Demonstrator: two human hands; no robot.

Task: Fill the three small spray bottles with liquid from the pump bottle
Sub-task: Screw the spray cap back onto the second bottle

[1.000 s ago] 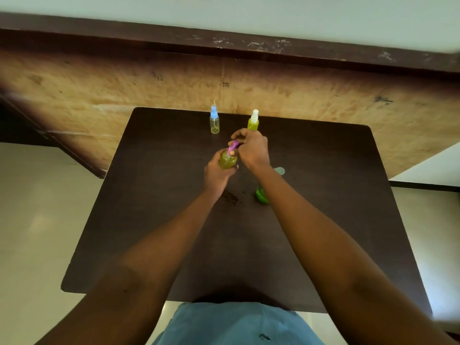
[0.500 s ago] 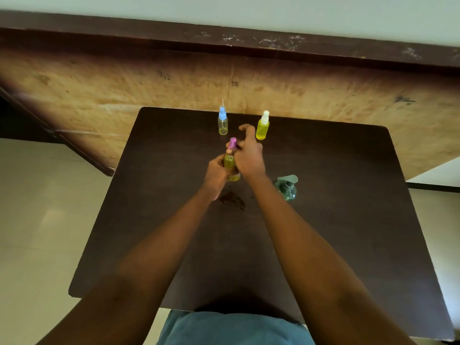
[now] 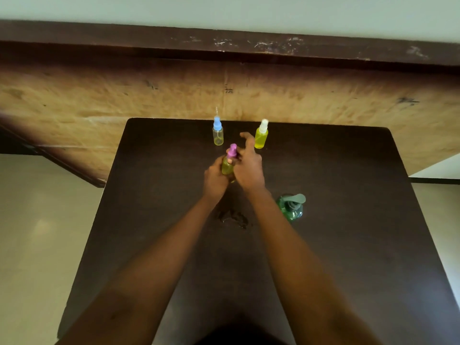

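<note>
Reaching out over the dark worktop [image 3: 348, 245], both forearms meet near its middle. A wet smear [image 3: 234, 217] sits between them, and at four o'clock from the hands stands the green pump bottle [image 3: 291, 207], upright and untouched. Left hand [image 3: 215, 180] wraps its fingers around the purple-capped spray bottle [image 3: 228, 164], upright, yellow-green liquid inside. Right hand [image 3: 249, 168] closes on the purple top, forefinger lifted. Beyond, at eleven o'clock, the blue-capped spray bottle [image 3: 218, 131]; at one o'clock, the white-capped spray bottle [image 3: 261, 134], fuller.
</note>
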